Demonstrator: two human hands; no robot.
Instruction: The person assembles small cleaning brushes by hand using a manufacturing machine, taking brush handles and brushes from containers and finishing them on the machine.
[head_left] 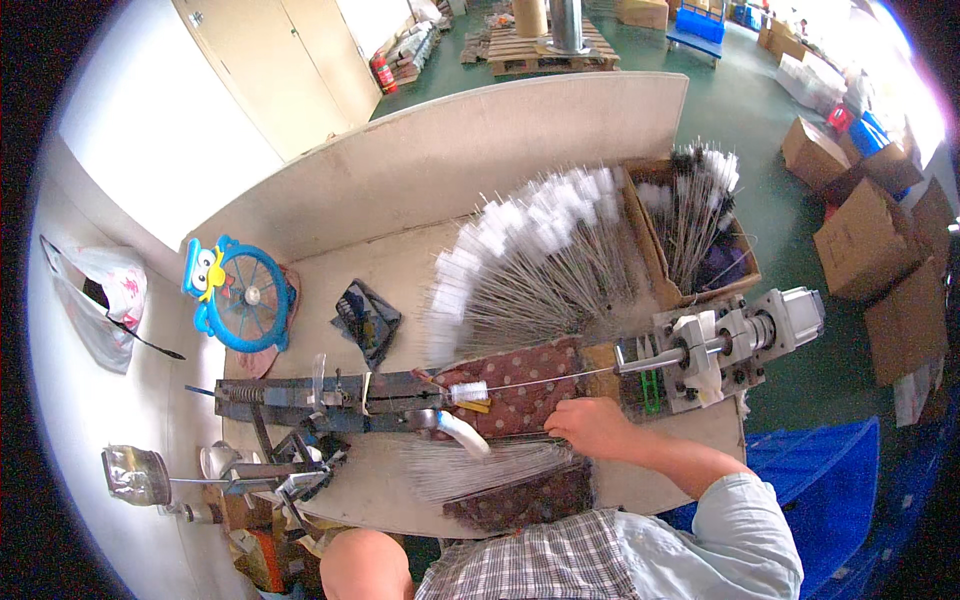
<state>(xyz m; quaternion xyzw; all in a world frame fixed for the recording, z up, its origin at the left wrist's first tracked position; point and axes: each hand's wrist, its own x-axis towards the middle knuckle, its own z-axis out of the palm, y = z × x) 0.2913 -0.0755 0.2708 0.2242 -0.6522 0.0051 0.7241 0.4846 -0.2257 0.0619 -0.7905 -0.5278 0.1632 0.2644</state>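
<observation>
Blue fan (252,296); extinguisher (383,74), apparently.

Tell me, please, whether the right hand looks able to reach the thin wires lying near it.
Probably yes: the right hand is close to one end of the thin wires, and nothing visible stands between them.

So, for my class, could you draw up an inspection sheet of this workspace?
Surface: pale bench with back panel; spotted brown cloth over part of it.
Job's things: white-bristled brush, its wire reaching toward the metal spindle unit; white brushes fanned behind, bare wires in front.
Clutter: blue fan, dark packet.
Hands: right hand at the cloth's front edge, grip unclear; left hand not in view.
Cables: nothing seen for certain.
Surroundings: cardboard boxes and blue crate at right, fire extinguisher beyond, plastic bag at left.
</observation>
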